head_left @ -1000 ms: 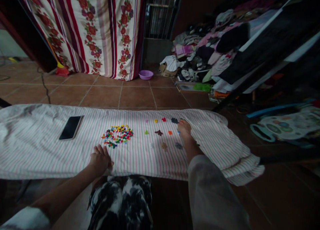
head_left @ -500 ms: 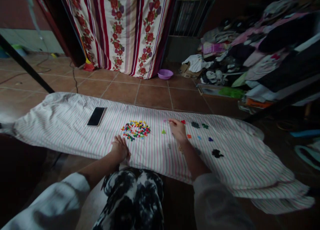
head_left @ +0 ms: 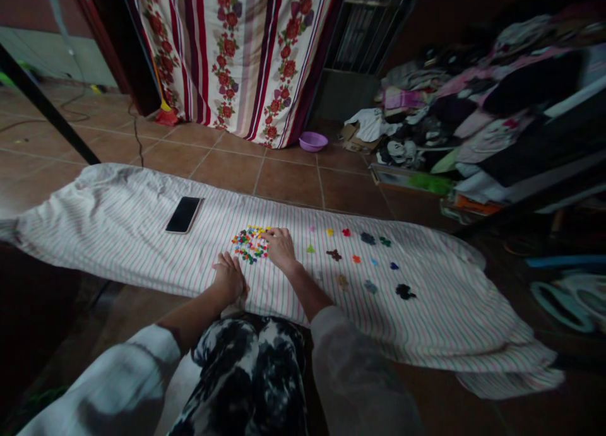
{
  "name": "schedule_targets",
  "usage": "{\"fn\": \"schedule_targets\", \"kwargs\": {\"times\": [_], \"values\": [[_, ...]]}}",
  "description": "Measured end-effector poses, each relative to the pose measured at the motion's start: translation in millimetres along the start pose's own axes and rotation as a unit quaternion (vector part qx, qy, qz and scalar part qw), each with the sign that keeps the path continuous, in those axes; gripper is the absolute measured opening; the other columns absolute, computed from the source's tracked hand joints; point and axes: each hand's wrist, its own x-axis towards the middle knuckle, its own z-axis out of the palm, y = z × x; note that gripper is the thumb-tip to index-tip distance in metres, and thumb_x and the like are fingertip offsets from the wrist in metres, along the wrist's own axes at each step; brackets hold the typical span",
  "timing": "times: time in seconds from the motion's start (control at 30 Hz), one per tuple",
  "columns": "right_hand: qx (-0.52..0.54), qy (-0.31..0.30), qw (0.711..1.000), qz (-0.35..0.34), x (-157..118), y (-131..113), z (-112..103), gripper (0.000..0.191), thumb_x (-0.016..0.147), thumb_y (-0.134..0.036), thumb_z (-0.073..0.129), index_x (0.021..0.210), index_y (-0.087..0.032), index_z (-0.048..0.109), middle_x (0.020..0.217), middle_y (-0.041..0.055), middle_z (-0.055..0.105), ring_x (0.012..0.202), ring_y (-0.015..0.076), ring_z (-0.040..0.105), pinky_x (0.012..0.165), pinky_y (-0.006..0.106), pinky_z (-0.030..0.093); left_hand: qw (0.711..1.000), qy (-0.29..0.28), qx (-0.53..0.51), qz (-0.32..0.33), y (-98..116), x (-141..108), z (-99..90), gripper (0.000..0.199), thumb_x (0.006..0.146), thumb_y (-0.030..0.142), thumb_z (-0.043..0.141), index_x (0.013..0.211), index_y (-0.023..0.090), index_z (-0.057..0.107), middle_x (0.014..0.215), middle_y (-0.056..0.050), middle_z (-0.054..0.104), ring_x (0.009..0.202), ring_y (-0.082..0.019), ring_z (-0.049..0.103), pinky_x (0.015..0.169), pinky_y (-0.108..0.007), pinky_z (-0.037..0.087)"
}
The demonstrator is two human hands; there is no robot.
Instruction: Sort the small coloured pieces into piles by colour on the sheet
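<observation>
My right hand (head_left: 281, 248) is at the right side of a mixed heap of small coloured pieces (head_left: 250, 254). Its thumb and fingers are pinched together at the heap; whatever they hold is too small to make out. Near the cloth's front edge, just below the heap, my left hand (head_left: 228, 278) lies flat with fingers stretched out and nothing in it. Single-colour clusters are spread to the right: yellow pieces (head_left: 330, 232), red pieces (head_left: 346, 232), brown pieces (head_left: 334, 255), orange pieces (head_left: 356, 259), tan pieces (head_left: 341, 282), black pieces (head_left: 404, 291) and several others.
A striped cloth (head_left: 213, 218) covers the low surface. On its left part lies a phone (head_left: 184, 215). Beyond it, on the tiled floor, are a purple basin (head_left: 313, 141) and a red broom (head_left: 166, 115) by a flowered curtain (head_left: 246, 57). Clothes (head_left: 454, 101) are heaped at right.
My right hand has moved left from the single-colour clusters to the mixed heap, uncovering the yellow and brown pieces. My left hand has stayed in about the same place.
</observation>
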Motion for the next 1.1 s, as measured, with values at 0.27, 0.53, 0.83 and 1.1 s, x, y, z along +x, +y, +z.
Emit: {"fn": "schedule_targets", "kwargs": {"times": [0.27, 0.53, 0.83, 1.1], "values": [[-0.028, 0.001, 0.999, -0.035, -15, 5, 6, 0.050, 0.084, -0.009, 0.048, 0.121, -0.038, 0.063, 0.133, 0.0019, 0.050, 0.120, 0.0253, 0.033, 0.098, 0.040, 0.033, 1.000, 0.021, -0.010, 0.004, 0, 5, 9.5, 0.081, 0.084, 0.047, 0.043, 0.142, -0.006, 0.024, 0.146, -0.038, 0.019, 0.136, -0.051, 0.022, 0.096, -0.059, 0.037], [0.017, 0.039, 0.999, 0.002, -6, 15, 0, 0.045, 0.085, -0.008, 0.044, 0.108, -0.034, 0.071, 0.126, 0.0017, 0.056, 0.115, 0.0242, 0.038, 0.096, 0.039, 0.035, 0.999, 0.040, -0.024, 0.019, -2, 7, 15.0, 0.081, 0.084, 0.049, 0.043, 0.142, -0.005, 0.027, 0.145, -0.038, 0.020, 0.135, -0.053, 0.023, 0.093, -0.065, 0.036], [-0.008, 0.024, 1.000, 0.003, -2, 7, 1, 0.042, 0.082, -0.007, 0.048, 0.107, -0.032, 0.071, 0.129, 0.0031, 0.054, 0.119, 0.0250, 0.035, 0.097, 0.040, 0.033, 0.999, 0.037, -0.026, 0.013, 0, 4, 11.4, 0.081, 0.085, 0.048, 0.046, 0.142, -0.006, 0.026, 0.145, -0.039, 0.020, 0.136, -0.052, 0.021, 0.095, -0.062, 0.036], [0.007, 0.065, 0.998, 0.012, 8, 9, -3, 0.031, 0.088, -0.016, 0.047, 0.101, -0.028, 0.072, 0.119, 0.0046, 0.058, 0.113, 0.0235, 0.039, 0.095, 0.038, 0.034, 0.999, 0.030, 0.013, 0.011, -1, 3, 9.6, 0.079, 0.085, 0.048, 0.044, 0.142, -0.004, 0.027, 0.145, -0.037, 0.023, 0.134, -0.051, 0.026, 0.092, -0.059, 0.040]]}}
